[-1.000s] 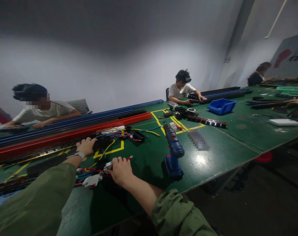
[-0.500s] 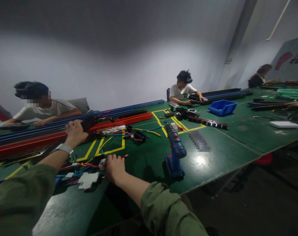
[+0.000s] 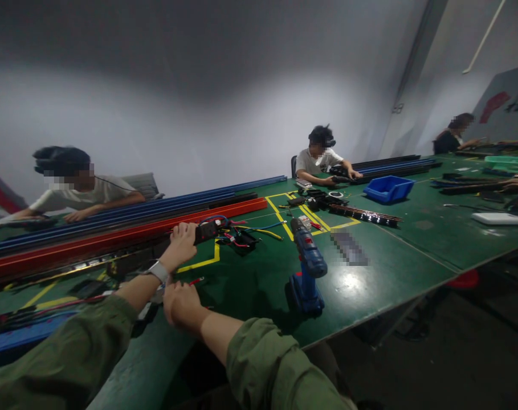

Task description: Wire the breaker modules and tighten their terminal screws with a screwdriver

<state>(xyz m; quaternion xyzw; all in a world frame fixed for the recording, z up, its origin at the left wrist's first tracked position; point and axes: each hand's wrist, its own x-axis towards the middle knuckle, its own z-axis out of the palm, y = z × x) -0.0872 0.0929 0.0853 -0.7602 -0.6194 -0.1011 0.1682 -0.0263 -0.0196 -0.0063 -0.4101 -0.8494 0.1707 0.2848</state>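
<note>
My left hand (image 3: pixel 180 246) is closed around a long black bar (image 3: pixel 207 231), whose end juts out to the right past the fingers. Just below it, my right hand (image 3: pixel 182 303) is closed on a small wired part, mostly hidden by the fingers. A red wire (image 3: pixel 196 281) with a metal tip pokes out above that hand. Beyond the bar's end lie a loose black part (image 3: pixel 244 242) and several coloured wires (image 3: pixel 261 229). A blue cordless drill (image 3: pixel 308 262) stands upright to the right of both hands.
Red rail (image 3: pixel 237 212) and blue rails (image 3: pixel 224 196) run along the far side. A blue bin (image 3: pixel 389 189), a blurred flat object (image 3: pixel 350 247) and a white box (image 3: pixel 498 219) lie rightward on the green table (image 3: pixel 259 296). Co-workers sit opposite, one (image 3: pixel 88 193) at left.
My left hand has moved right and down with the black bar, close to my right hand. My right hand has shifted slightly left and down. A blue piece now shows at lower left.
</note>
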